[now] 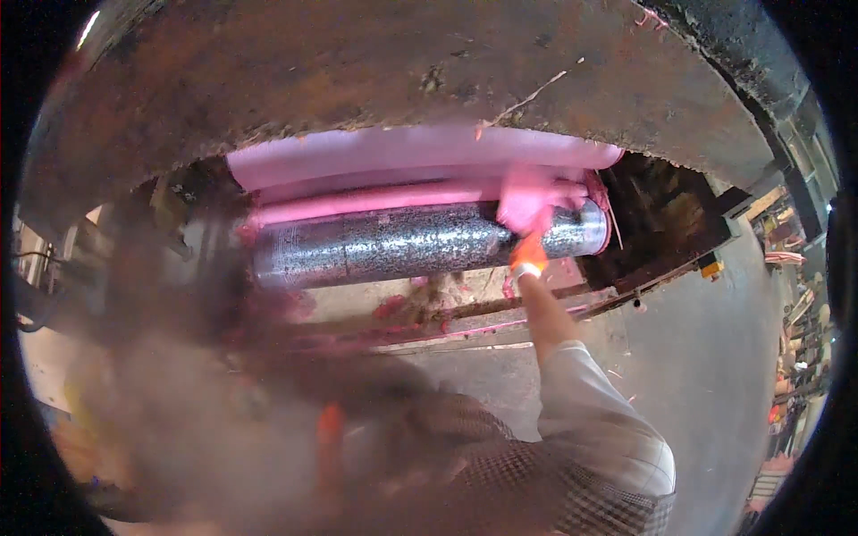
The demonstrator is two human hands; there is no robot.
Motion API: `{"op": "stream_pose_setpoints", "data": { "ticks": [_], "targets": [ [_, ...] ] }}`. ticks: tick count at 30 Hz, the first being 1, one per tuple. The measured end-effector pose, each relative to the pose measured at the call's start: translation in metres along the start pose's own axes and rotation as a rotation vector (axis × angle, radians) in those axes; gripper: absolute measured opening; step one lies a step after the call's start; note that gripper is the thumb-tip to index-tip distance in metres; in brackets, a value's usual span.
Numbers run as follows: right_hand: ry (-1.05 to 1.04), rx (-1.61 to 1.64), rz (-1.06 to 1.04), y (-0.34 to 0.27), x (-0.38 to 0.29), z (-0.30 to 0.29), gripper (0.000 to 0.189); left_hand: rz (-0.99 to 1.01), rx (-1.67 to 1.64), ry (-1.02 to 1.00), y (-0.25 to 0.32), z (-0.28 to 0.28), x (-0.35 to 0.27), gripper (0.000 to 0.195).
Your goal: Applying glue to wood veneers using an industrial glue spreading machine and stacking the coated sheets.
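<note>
My right hand (529,253), in an orange glove with a white cuff, reaches over a shiny metal roller (402,242) near its right end. It appears to grip the lower end of a blurred, soft pink piece (524,201). Behind that roller lies a long pink roll of material (375,199), and beyond it a pink-covered roller surface (415,151). An orange blur (330,429) at the lower left may be my left hand in its glove; haze hides its shape and anything it holds.
A large, dirty curved metal guard or housing (402,74) arches over the rollers. Below them is a pink-stained tray (462,285) with a metal edge. Grey floor (697,362) lies at the right, with mixed items (798,348) along its far side. Haze covers the lower left.
</note>
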State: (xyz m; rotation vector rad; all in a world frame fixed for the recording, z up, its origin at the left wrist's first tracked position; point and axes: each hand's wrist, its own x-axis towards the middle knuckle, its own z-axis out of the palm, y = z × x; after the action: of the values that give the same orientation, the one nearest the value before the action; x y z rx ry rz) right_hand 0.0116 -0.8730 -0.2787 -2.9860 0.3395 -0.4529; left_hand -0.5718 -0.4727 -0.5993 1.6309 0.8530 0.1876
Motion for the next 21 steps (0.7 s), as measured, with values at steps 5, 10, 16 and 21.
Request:
{"op": "stream_pose_setpoints", "data": {
  "ticks": [5,10,16,21],
  "targets": [
    [-0.238,-0.014,-0.109,-0.006,-0.067,0.033,0.026,-0.846,-0.469,-0.228,0.004,-0.044,-0.132,0.034],
    [-0.304,-0.147,-0.244,0.042,-0.115,0.017,0.026,-0.938,-0.249,-0.103,0.011,-0.019,-0.115,0.036],
    [-0.44,-0.159,-0.46,0.075,-0.176,0.0,0.041,-0.786,-0.226,-0.042,0.048,0.048,-0.042,0.036],
    [-0.483,1.012,-0.419,0.044,-0.115,-0.047,0.035,0.292,0.517,-0.227,0.092,0.09,0.002,0.028]
  ]
}}
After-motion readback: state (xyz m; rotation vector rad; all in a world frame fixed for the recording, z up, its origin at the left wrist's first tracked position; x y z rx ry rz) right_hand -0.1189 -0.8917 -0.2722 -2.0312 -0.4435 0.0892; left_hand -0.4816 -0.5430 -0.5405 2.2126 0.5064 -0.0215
